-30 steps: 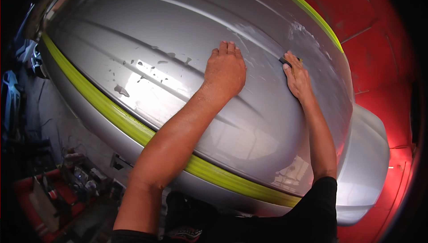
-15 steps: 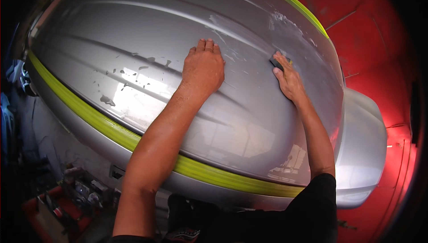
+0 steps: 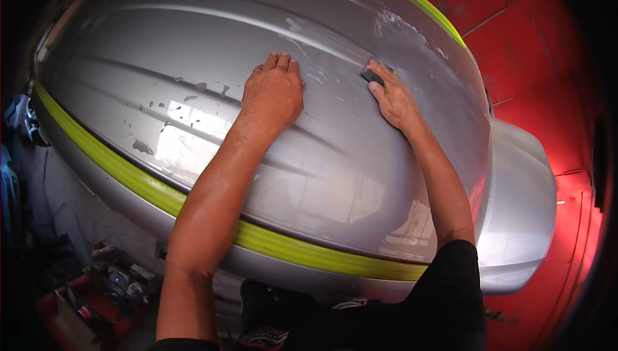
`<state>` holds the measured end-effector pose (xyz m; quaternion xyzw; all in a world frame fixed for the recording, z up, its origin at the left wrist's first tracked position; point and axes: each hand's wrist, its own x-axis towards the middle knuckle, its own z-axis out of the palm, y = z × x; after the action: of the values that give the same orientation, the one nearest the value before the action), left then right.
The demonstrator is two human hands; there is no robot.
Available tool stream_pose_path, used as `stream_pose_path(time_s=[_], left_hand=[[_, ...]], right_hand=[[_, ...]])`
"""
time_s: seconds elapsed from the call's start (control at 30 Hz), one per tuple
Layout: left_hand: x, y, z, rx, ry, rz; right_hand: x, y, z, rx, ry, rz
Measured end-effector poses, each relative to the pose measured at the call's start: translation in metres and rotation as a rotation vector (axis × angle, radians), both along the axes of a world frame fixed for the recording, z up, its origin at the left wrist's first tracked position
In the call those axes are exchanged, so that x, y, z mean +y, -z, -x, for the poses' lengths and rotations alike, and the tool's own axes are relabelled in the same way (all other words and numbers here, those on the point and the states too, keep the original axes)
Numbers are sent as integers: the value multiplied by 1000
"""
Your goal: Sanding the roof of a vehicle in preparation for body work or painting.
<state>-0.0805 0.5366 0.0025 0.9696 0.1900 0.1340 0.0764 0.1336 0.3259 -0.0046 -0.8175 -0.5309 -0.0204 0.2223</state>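
A dark, small sanding block (image 3: 371, 77) is gripped in my right hand (image 3: 396, 100), its fingers curled over it and pressed to the silver car roof (image 3: 341, 190). Around that hand the surface is wet, and a whitish film (image 3: 412, 39) smears the far right part. My left hand (image 3: 273, 93) lies palm down on the roof to the left, fingers stretched forward and holding nothing. Its palm is hidden. Water drops (image 3: 143, 147) dot the roof left of my left forearm.
Yellow-green masking tape (image 3: 141, 180) runs along the near and far roof edges. A lower silver body panel (image 3: 518, 206) extends at the right, beside the red floor (image 3: 515, 36). At lower left stands a red tool tray (image 3: 71, 306) with assorted items.
My right hand has slid the block slightly left and away across the roof. The whole view has shifted a little; my left hand stays flat at about the same place.
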Motion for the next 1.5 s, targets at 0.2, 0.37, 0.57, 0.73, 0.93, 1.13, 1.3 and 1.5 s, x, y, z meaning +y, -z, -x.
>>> stream_pose_path(time_s=[0.2,0.37,0.57,0.73,0.93,1.13,1.3,1.5], left_hand=[[-3,5,-3,-9,-21,-68],[3,5,0,-28,5,-5],[0,5,0,14,-6,-66],[-5,4,-3,14,-40,-79],[2,11,-2,-33,-19,-23],[-4,7,-2,5,-12,-97],[-2,1,2,27,-45,-81],[1,5,1,-46,0,34]], right_hand=[[43,-11,2,1,84,77],[182,4,13,-56,-195,5],[43,-5,-7,-7,38,8],[85,-7,-10,-42,12,35],[187,-10,-1,-47,-186,18],[54,-14,-5,-36,9,58],[130,-5,-3,-35,-27,33],[195,-5,14,-103,-102,94]])
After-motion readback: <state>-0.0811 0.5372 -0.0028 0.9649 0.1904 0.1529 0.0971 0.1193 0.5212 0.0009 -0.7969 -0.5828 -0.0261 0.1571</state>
